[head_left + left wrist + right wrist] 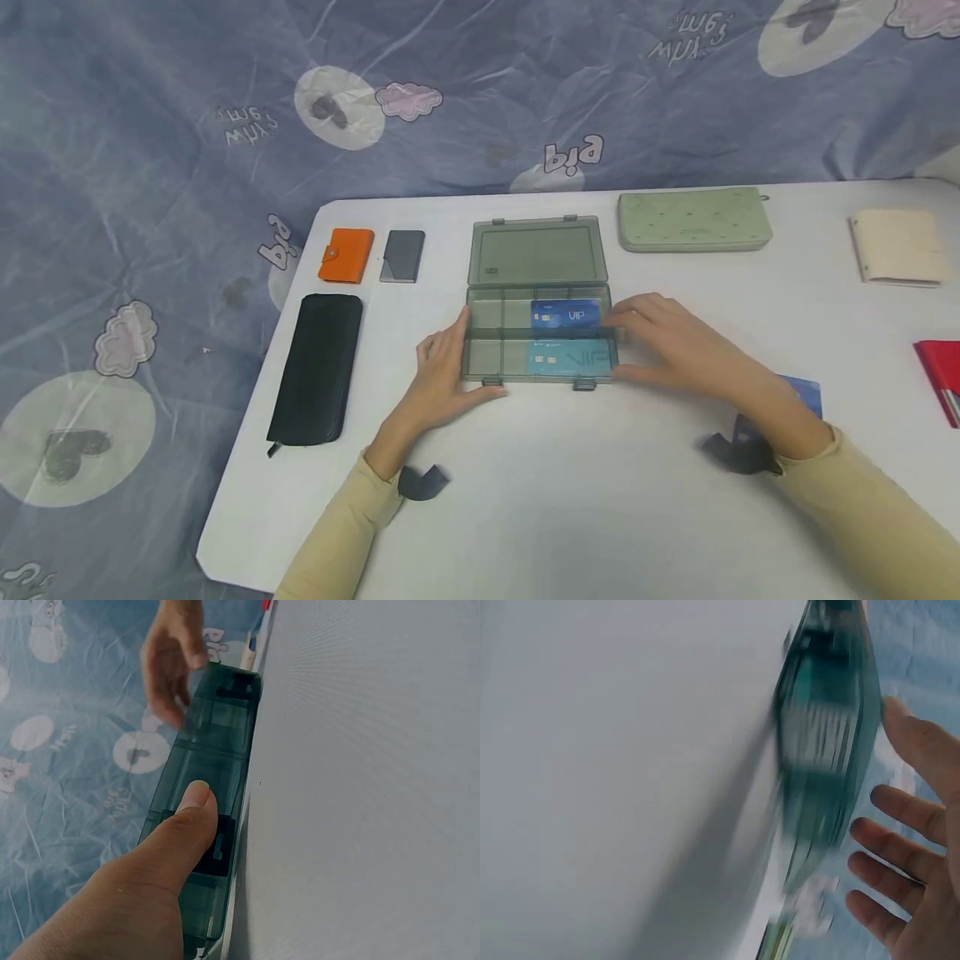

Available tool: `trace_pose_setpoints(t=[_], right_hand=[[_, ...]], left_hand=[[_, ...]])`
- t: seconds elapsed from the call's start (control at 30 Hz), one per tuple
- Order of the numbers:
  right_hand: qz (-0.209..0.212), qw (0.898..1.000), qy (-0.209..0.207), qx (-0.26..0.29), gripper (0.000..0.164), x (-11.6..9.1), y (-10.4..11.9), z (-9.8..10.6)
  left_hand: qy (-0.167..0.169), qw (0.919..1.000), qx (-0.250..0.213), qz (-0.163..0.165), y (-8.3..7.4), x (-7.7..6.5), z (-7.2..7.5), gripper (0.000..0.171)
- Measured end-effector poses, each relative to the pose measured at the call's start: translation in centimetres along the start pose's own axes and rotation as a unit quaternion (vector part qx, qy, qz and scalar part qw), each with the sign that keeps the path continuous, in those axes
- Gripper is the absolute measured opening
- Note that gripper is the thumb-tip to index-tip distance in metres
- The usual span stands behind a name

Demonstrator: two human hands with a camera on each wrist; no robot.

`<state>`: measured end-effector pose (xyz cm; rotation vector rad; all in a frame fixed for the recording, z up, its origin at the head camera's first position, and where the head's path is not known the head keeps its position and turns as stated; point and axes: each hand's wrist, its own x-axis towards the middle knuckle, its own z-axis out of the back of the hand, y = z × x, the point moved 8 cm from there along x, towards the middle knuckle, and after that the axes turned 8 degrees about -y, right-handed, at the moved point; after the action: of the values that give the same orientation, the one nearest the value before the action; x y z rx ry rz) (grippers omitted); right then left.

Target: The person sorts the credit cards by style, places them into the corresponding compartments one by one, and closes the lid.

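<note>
A translucent green plastic box (482,358) stands on the white table with its lid (536,254) folded back. Divided compartments hold a dark blue VIP card (551,321) in the back row and a light blue card (551,358) in the front row. My left hand (435,379) holds the box at its left end, fingers along the side; the left thumb (196,801) lies by a front latch (219,851). At the box's right end is my right hand (675,346), its fingers spread and holding nothing; its thumb (915,735) is close to the rim.
Another blue card (808,393) lies partly under my right forearm. To the left are a black zip wallet (315,371), an orange card holder (347,255) and a grey card case (403,255). A green pouch (693,219), cream booklet (900,246) and red item (941,371) lie right.
</note>
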<state>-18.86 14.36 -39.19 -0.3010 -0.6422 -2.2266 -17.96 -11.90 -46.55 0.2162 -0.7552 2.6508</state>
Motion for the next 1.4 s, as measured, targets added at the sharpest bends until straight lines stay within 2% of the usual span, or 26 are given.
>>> trace_pose_setpoints(t=[0.1, 0.2, 0.3, 0.4, 0.47, 0.57, 0.67, 0.9, 1.2, 1.4], right_hand=[[-0.042, 0.999, -0.002, -0.010, 0.056, -2.8, -1.9, 1.8], [-0.102, 0.994, 0.014, -0.034, 0.054, -5.7, -4.1, 3.4], [-0.178, 0.981, 0.056, -0.059, 0.056, -8.6, -6.3, 4.5], [-0.242, 0.961, 0.107, -0.079, 0.066, -11.3, -8.1, 5.1], [-0.263, 0.951, 0.132, -0.093, 0.074, -12.8, -8.8, 5.4], [-0.268, 0.946, 0.147, -0.112, 0.084, -14.2, -9.2, 5.4], [-0.261, 0.947, 0.148, -0.118, 0.086, -15.0, -9.1, 5.3], [-0.257, 0.947, 0.143, -0.128, 0.072, -15.0, -9.0, 4.9], [-0.268, 0.948, 0.136, -0.109, 0.074, -14.9, -9.3, 5.0], [-0.318, 0.933, 0.136, -0.101, 0.082, -15.0, -10.1, 4.9]], left_hand=[[0.001, 1.0000, 0.002, -0.001, 0.0, 0.1, 0.1, 0.121], [0.001, 1.0000, 0.006, 0.002, 0.1, 0.1, 0.3, 0.121], [-0.002, 1.0000, 0.007, 0.005, 0.2, 0.2, 0.5, 0.122], [-0.002, 1.0000, 0.005, 0.007, 0.2, 0.2, 0.7, 0.122], [-0.002, 1.0000, 0.004, 0.008, 0.3, 0.1, 0.7, 0.122], [-0.002, 1.0000, 0.003, 0.007, 0.3, 0.1, 0.7, 0.121], [-0.003, 1.0000, 0.000, 0.005, 0.2, 0.1, 0.6, 0.121], [-0.004, 1.0000, -0.003, 0.001, 0.2, 0.1, 0.4, 0.120], [-0.002, 1.0000, 0.000, 0.001, 0.1, 0.0, 0.1, 0.121], [0.005, 1.0000, -0.002, 0.008, 0.2, 0.0, -0.2, 0.121]])
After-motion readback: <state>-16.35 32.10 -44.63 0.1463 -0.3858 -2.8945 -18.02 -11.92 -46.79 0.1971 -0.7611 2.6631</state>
